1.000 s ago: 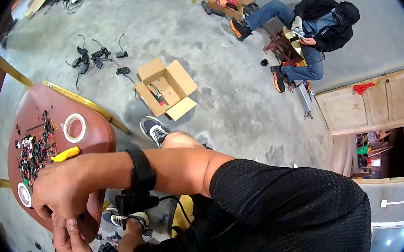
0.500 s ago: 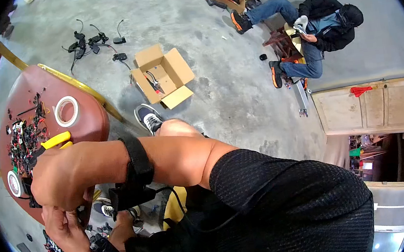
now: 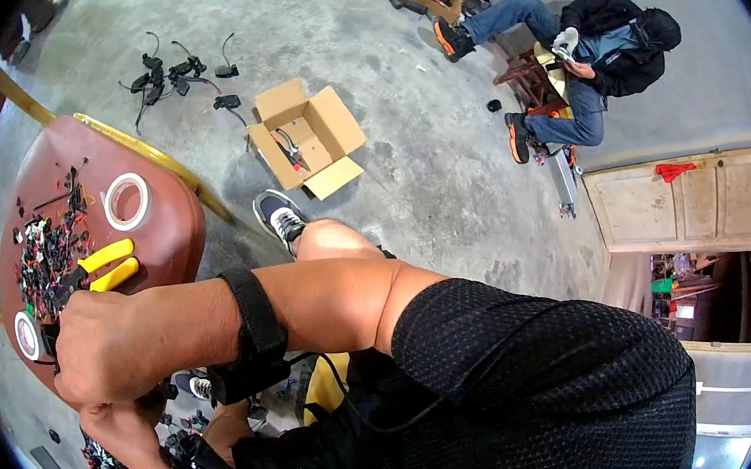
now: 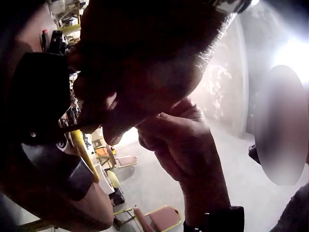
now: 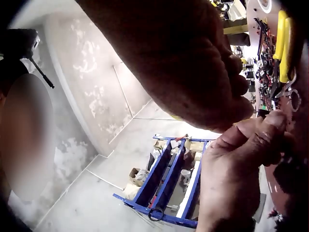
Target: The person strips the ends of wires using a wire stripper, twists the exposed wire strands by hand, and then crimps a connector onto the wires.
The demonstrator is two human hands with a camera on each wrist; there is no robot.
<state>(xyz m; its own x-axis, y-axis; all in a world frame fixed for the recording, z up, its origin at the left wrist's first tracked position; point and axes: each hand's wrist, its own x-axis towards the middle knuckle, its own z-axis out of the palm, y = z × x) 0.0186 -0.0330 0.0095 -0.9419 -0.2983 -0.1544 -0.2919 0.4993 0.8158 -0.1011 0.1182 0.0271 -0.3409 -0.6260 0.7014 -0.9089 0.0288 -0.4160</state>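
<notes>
My right hand (image 3: 99, 346) is bent down at the wrist, back of the hand up, fingers curled under. Its fingertips meet those of my left hand (image 3: 122, 435), just off the edge of the brown table (image 3: 169, 229). In the right wrist view the left thumb and forefinger (image 5: 263, 128) pinch a small black part (image 5: 263, 113). From the left wrist, a blocky black piece (image 4: 38, 92) shows in front of the fingers, a thin dark line running between them. Exactly what the right fingers hold is hidden. Yellow-handled pliers (image 3: 108, 255) lie right beside the right hand.
Several small black parts and wires (image 3: 48, 251) are heaped on the table, with a tape roll (image 3: 127, 202) and a smaller roll (image 3: 27, 335). An open cardboard box (image 3: 328, 130) and cabled parts (image 3: 158, 79) are on the floor. A person (image 3: 604, 55) sits farther off.
My hands have drawn closer together, the right covering more of the left fingers. Both plier handles now show; the right hand partly covered them before. The head view has shifted slightly.
</notes>
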